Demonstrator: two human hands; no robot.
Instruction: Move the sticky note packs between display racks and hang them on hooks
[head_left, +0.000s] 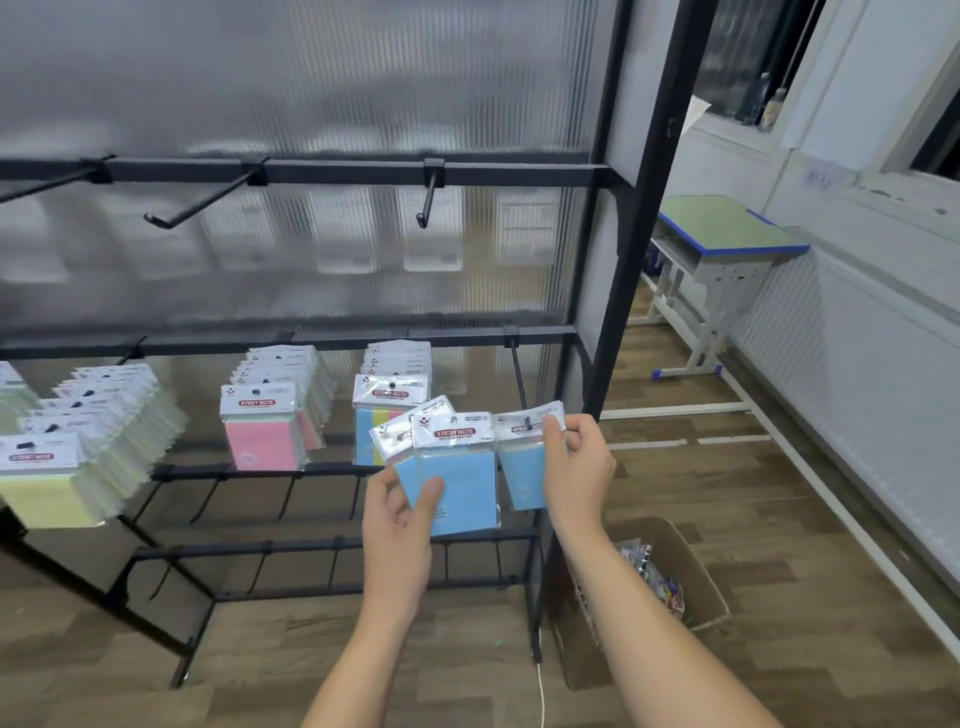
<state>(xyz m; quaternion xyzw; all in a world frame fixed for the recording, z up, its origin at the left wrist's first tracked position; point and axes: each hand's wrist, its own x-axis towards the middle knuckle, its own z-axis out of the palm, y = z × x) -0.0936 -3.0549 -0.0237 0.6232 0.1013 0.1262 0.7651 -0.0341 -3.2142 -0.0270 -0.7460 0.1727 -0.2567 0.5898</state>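
Note:
My left hand (400, 514) grips two blue sticky note packs (457, 478), fanned, thumb across the front one. My right hand (576, 462) pinches the white header of a third blue pack (522, 467), whose hole sits at the tip of the rightmost hook (519, 374) on the lower rail. Left of it on that rail hang a multicolour stack (389, 400), a pink stack (265, 431) and yellow-green stacks (62, 457). The upper rail's hooks (426, 202) are bare.
The black rack frame post (623, 291) stands right of my hands. An open cardboard box (670, 587) with packaged items sits on the wood floor at its foot. A green-topped desk (722, 228) stands by the far wall. Lower rack bars (332, 545) lie below.

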